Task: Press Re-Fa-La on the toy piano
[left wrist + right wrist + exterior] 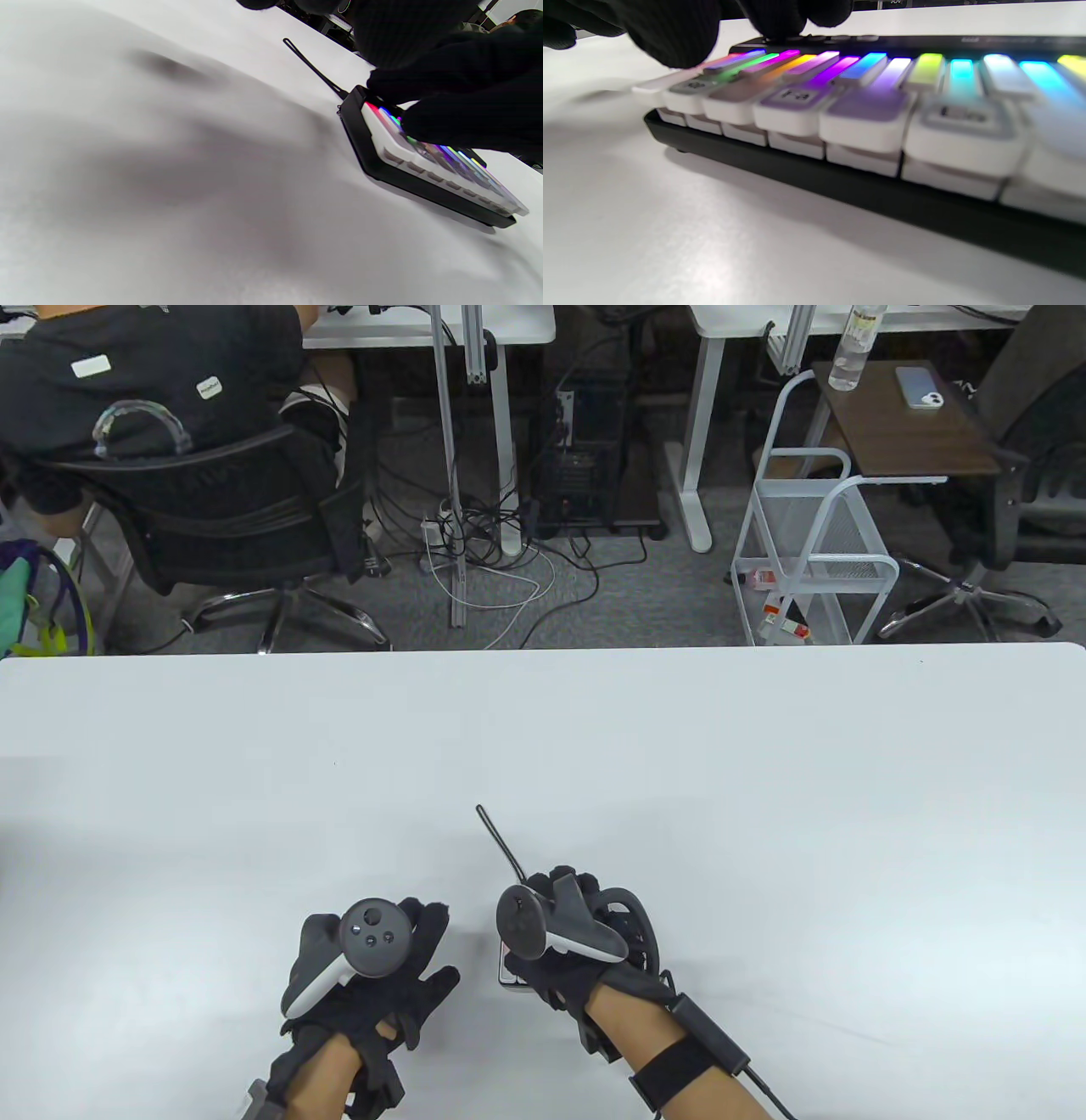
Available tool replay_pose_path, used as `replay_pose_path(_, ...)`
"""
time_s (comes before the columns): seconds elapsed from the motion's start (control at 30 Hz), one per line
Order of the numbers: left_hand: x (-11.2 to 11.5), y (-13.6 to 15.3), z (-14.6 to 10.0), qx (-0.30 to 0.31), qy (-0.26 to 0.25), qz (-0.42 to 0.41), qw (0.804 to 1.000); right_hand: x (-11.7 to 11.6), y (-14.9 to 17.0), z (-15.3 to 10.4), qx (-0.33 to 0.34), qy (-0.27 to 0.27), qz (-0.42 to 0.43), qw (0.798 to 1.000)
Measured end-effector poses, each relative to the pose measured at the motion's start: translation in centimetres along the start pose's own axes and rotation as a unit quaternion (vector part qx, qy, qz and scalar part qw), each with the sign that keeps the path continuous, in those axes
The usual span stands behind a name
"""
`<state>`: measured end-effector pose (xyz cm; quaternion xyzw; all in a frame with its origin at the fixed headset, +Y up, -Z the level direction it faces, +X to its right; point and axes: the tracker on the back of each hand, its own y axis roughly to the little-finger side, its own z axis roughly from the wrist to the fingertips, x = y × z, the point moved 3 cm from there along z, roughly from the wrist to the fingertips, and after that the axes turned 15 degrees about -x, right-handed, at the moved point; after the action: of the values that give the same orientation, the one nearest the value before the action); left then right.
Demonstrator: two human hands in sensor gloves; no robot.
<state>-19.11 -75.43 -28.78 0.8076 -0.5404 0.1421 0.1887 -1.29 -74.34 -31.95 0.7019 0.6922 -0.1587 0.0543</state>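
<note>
My right hand [568, 942] covers the small black toy piano with glowing white keys [840, 114] at table's six o'clock, fingers [670, 38] curled onto its leftmost keys, grasping nothing. Progress looks early; I can't confirm notes. Left hand [373, 976] lies flat at nine o'clock of it.

Beyond the white counter [543, 729] lies grey carpet [645, 594] strewn with cables [501, 560]. A white wire cart [810, 560] stands right; a black office chair [229, 534], occupied, stands left.
</note>
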Motion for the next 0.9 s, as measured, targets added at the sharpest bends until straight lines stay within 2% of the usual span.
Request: replay_pose_path(0.9,0.0,0.0,0.0,0.0,0.0,0.0,1.0,-0.19,0.0,0.05,0.0,-0.001,0.001,1.0)
